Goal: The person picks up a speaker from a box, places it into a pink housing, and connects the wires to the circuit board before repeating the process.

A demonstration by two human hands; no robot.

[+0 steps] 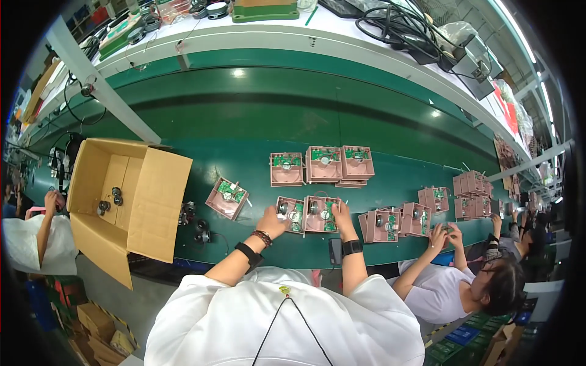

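Note:
My left hand (272, 221) rests on the near left corner of a pink tray (290, 213) holding a green circuit board and a round speaker. My right hand (343, 218) grips the right edge of a second pink tray (320, 213) beside it. Both trays lie side by side on the green conveyor belt (256, 122) just in front of me. Another such tray (227, 198) lies tilted to the left. Three more trays (323, 165) sit in a row farther back on the belt.
An open cardboard box (131, 195) with a few small round parts stands at the left. Loose speakers (201, 230) lie near it. A person at the right (452, 287) handles further trays (403, 222), with stacks (473, 186) beyond. Another person (36, 238) sits at far left.

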